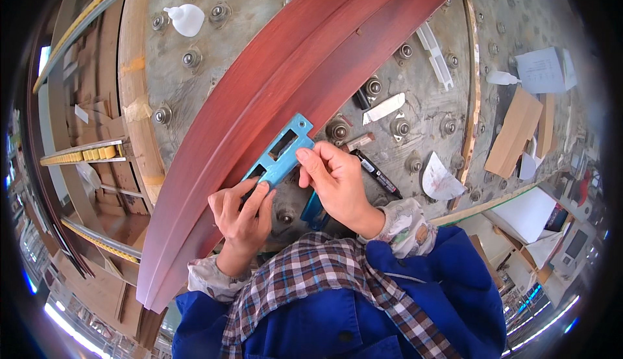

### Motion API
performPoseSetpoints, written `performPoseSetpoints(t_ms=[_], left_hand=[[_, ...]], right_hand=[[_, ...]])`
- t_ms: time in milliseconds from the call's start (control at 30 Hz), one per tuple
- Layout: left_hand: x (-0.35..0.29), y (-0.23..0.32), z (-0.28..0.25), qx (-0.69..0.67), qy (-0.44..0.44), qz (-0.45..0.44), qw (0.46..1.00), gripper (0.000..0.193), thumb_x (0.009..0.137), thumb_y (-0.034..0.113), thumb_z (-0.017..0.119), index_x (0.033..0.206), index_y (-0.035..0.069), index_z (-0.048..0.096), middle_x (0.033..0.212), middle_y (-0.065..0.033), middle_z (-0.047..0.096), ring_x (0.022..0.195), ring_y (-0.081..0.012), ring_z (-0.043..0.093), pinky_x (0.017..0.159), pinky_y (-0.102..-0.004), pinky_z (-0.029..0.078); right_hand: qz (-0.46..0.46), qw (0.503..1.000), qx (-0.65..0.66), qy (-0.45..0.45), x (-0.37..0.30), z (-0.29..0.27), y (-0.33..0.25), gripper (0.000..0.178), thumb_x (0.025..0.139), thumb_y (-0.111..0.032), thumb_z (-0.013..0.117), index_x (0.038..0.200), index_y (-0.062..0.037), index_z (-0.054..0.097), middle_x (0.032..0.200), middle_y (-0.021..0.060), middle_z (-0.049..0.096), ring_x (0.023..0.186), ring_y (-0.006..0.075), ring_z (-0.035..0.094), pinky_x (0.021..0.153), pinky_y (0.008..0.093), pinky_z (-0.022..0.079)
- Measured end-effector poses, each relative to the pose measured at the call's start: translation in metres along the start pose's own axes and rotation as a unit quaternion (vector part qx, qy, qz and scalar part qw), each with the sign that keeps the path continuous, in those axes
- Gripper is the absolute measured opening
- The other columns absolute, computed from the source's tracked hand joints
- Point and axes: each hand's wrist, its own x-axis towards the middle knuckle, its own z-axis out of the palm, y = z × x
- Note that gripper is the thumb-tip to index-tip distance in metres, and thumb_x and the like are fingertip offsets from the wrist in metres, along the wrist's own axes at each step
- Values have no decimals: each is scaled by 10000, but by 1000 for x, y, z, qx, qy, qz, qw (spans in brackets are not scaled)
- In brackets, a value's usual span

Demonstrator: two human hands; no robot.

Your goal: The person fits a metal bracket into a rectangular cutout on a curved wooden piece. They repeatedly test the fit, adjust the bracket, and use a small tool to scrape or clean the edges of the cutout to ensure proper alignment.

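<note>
Closest of all is the person's own front: a checked apron point(292, 261) over blue workwear point(441, 281). Beyond it spreads the metal-topped table point(224, 41), studded with ball rollers point(402, 126), and across that runs a long, curved-looking red-brown board point(259, 109), the curve probably just the lens.

The left hand point(241, 215) has its digits closed about the near end of a light-blue plate point(280, 169), which lies slantwise over the board's right-hand edge. The right hand point(337, 184) has thumb and forefinger drawn together at the plate's right side; from here I can't tell whether they truly pinch it.

The plate looks thin, light and stiff, with two rectangular cut-outs and a round hole near its far end. I'd expect it to slide easily on the smooth board, and the narrow rims around the openings may flex, so I'd hold it by the solid ends or long edges. Just right of the hand lies a black marker point(376, 173).
</note>
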Motion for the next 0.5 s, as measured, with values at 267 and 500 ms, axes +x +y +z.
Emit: performPoseSetpoints(t_ms=[267,500], left_hand=[[-1,0,3,16,-3,2,1000,343,656,6,829,967,102,720,947,-60,679,767,-213,525,703,-327,393],[-2,1,3,12,-6,-6,1000,332,674,5,821,973,107,720,960,-64,677,770,-214,514,685,-323,386]], right_hand=[[48,999,0,-20,6,-4,-1,359,992,-247,617,705,-35,576,559,-9,561,506,26,438,463,228,321],[42,998,22,-35,11,-7,5,382,981,-233,626,662,-31,566,519,-8,533,485,19,418,428,243,304]])
